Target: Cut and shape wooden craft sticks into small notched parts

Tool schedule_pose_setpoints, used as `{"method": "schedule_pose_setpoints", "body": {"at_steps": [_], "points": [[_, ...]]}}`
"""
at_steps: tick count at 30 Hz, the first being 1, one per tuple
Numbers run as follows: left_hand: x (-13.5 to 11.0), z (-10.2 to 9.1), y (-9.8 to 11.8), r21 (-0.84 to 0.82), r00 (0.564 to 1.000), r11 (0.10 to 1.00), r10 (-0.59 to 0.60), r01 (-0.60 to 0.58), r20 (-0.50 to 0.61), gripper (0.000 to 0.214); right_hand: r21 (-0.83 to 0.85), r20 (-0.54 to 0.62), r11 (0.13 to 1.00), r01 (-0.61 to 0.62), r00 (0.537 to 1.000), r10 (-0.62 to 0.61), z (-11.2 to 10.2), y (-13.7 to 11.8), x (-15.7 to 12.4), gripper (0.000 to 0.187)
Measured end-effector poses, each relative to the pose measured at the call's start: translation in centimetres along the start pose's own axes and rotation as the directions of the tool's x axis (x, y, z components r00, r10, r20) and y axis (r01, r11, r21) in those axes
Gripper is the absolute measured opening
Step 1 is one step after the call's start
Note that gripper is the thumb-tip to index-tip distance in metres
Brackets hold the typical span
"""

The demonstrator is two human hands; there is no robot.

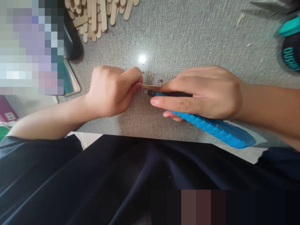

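Note:
My left hand (114, 90) is closed, with thumb and fingers pinching one end of a thin wooden craft stick (150, 86). The stick is seen edge-on and runs across to the fingers of my right hand (206, 90). That hand is wrapped round a blue-handled cutter (215, 129) with a ridged grip and a black front part. Its tip sits just below the stick, close to my left fingertips; whether it touches the wood I cannot tell. My right index finger lies along the tool, and the palm hides part of it.
Many loose craft sticks (100, 15) lie in a pile at the upper left. Beside them are a dark rounded object (72, 40) and a phone-like device (71, 78). A black and teal object (290, 47) stands at the right edge. Small wood splinters (241, 18) dot the grey table (187, 37).

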State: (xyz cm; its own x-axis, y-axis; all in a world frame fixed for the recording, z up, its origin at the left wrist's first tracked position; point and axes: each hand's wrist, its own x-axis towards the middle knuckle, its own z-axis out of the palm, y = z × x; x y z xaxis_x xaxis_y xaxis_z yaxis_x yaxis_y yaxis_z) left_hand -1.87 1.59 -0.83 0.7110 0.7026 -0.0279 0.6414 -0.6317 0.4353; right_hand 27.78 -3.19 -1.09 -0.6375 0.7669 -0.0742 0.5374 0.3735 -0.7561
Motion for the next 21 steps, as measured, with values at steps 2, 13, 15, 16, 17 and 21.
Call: {"method": "schedule_pose_setpoints", "body": {"at_steps": [2, 13, 15, 16, 17, 21], "points": [[-0.06, 0.05, -0.25, -0.023, 1.000, 1.000, -0.014, 0.014, 0.027, 0.023, -0.019, 0.011, 1.000, 0.001, 1.000, -0.001, 0.01, -0.01, 0.11, 0.044], [-0.11, -0.26, -0.18, 0.020, 0.999, 1.000, 0.016, -0.017, 0.034, 0.024, -0.025, 0.010, 0.999, 0.035, 0.999, -0.035, 0.04, -0.02, 0.35, 0.039], [-0.06, -0.33, -0.19, 0.004, 0.998, 1.000, 0.002, -0.002, 0.070, 0.025, -0.024, 0.004, 1.000, 0.008, 1.000, -0.008, 0.05, -0.06, 0.17, 0.043], [-0.04, -0.36, -0.18, -0.005, 0.997, 1.000, -0.005, 0.005, 0.079, 0.026, -0.023, -0.010, 1.000, -0.001, 1.000, 0.000, 0.13, -0.07, 0.05, 0.044], [-0.02, -0.37, -0.14, -0.011, 0.997, 1.000, -0.009, 0.009, 0.081, 0.027, -0.024, -0.026, 1.000, -0.006, 1.000, 0.005, 0.25, -0.04, -0.06, 0.046], [0.04, -0.38, 0.13, 0.013, 0.998, 1.000, -0.009, 0.008, 0.056, 0.027, -0.030, -0.065, 0.999, 0.012, 0.998, -0.014, 0.97, 0.60, -0.18, 0.053]]}}
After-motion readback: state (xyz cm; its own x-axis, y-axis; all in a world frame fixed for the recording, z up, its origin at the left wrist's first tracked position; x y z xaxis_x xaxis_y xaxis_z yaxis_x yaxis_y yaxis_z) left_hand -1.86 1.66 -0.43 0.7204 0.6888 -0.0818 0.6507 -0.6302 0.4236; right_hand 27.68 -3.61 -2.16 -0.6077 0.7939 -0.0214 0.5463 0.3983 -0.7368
